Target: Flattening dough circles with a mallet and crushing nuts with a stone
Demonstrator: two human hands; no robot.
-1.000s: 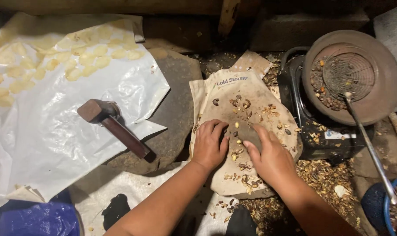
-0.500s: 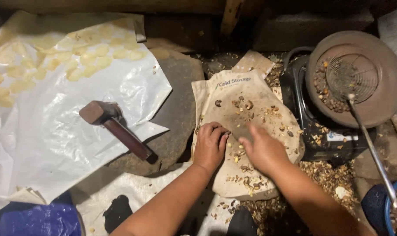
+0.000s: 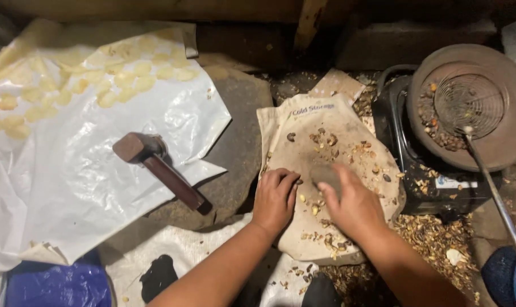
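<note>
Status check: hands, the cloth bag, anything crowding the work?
Left hand flat on cloth bag, empty. Right hand over scattered nut pieces, blurred. Wooden mallet apart on white plastic sheet; pan with wire skimmer alongside.

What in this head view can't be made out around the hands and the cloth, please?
- Right hand: fingers motion-blurred; any grip unclear.
- Left hand: palm down on the cloth; what's beneath is hidden.
- Bits on the cloth: too small to identify.
- Skimmer: its handle runs off the right edge.
</note>
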